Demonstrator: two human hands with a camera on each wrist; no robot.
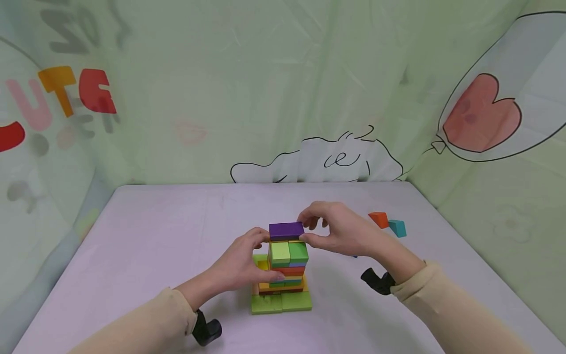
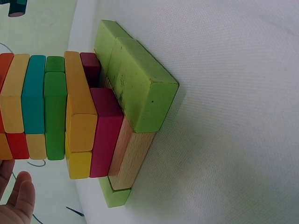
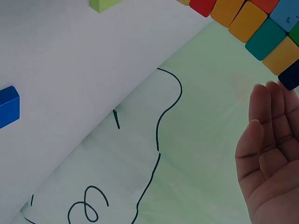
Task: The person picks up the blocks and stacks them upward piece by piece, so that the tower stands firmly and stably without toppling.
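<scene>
A tower of coloured wooden blocks [image 1: 289,253] stands on light green blocks [image 1: 297,301] at the table's middle. A purple block [image 1: 286,231] lies across its top. My left hand [image 1: 240,260] is at the tower's left, thumb across the front at mid-height and fingers near the purple block's left end. My right hand [image 1: 342,228] touches that block's right end with its fingertips. In the right wrist view the right hand's fingers [image 3: 273,102] are fairly straight, with the thumb apart from the block. The left wrist view shows the tower's lower layers [image 2: 79,107] sideways.
An orange block [image 1: 378,220] and a teal block [image 1: 398,228] lie on the table to the right. A blue block [image 3: 8,106] shows in the right wrist view. Printed cloth [image 1: 265,88] hangs behind the table and along both sides.
</scene>
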